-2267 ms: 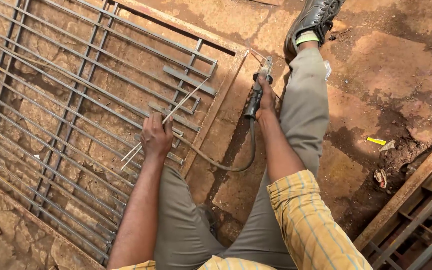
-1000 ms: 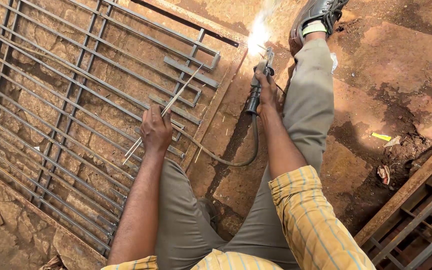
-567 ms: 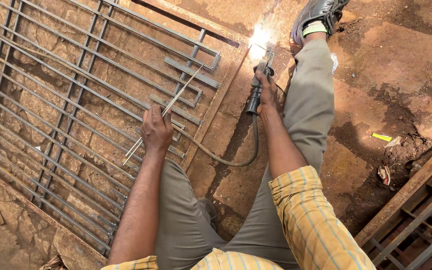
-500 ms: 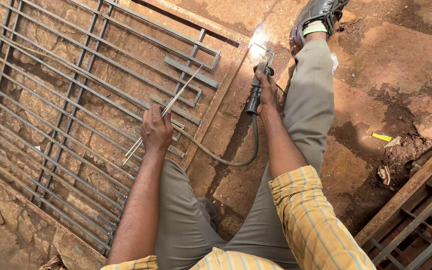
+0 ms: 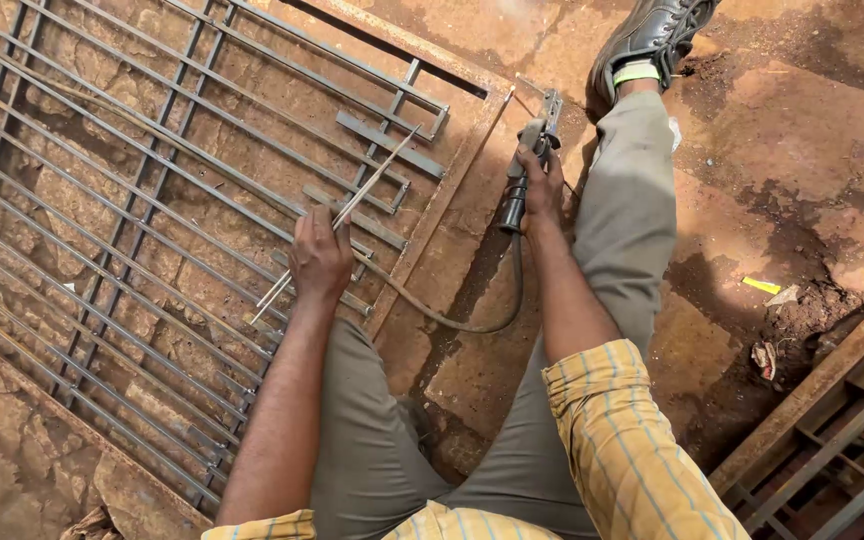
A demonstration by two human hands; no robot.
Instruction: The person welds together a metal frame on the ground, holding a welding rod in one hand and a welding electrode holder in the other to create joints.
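I sit on the ground beside a grey metal grille [image 5: 152, 200] lying flat, with a rusty frame bar [image 5: 437, 210] along its right edge. My left hand [image 5: 319, 255] rests on the grille and holds a few thin welding rods [image 5: 352, 205] that point up and to the right. My right hand [image 5: 542, 180] grips a black electrode holder [image 5: 522, 175]; its clamp and short rod reach toward the frame's upper right corner [image 5: 507, 95]. A cable [image 5: 452, 320] curves from the holder back under my left hand. No arc light shows.
My right leg stretches forward, its black shoe [image 5: 652, 35] near the frame corner. Another metal frame [image 5: 832, 420] lies at the lower right. Small scraps, one yellow [image 5: 760, 285], lie on the reddish concrete. Broken stone [image 5: 12, 470] lies along the lower left edge.
A bright welding flash at the frame corner, seen about one second to half a second ago, has gone out. Both hands have stayed nearly where they were.
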